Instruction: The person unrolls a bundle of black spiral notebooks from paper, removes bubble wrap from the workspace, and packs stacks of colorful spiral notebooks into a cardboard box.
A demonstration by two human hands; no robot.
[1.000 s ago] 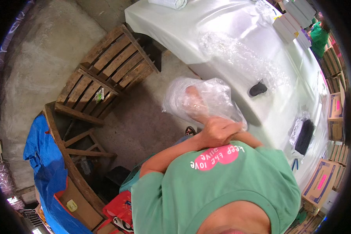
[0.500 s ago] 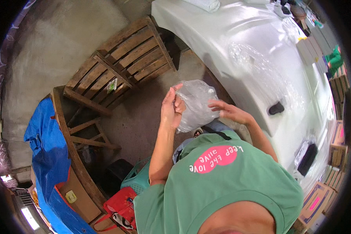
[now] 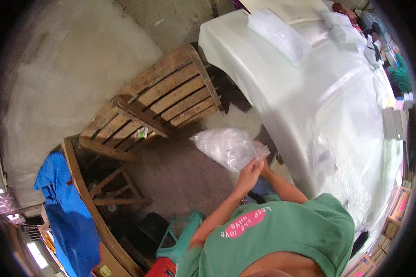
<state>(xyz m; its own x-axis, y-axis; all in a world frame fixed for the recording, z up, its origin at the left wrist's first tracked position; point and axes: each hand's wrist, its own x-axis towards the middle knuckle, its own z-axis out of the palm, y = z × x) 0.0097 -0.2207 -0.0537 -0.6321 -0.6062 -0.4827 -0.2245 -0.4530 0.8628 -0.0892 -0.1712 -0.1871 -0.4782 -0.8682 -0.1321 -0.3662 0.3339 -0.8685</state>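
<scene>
Beside the white-covered table [image 3: 281, 97], the left hand [image 3: 250, 173] pinches a clear plastic bag [image 3: 226, 145], fingers closed; the right hand's [image 3: 265, 171] grip is unclear.

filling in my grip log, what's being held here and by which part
The plastic bag, by its near right end, in the left hand; the right hand is mostly hidden, its grip unclear.

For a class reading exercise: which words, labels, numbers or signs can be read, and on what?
Green shirt: pink patch with legible lettering, wording not copied.
Cartons at right: pink labels, too small to read.
Green-and-white packet by the wooden slats: too blurred to read.
Yellow label on brown cardboard: too blurred to read.
Clear plastic bag: no print visible.
</scene>
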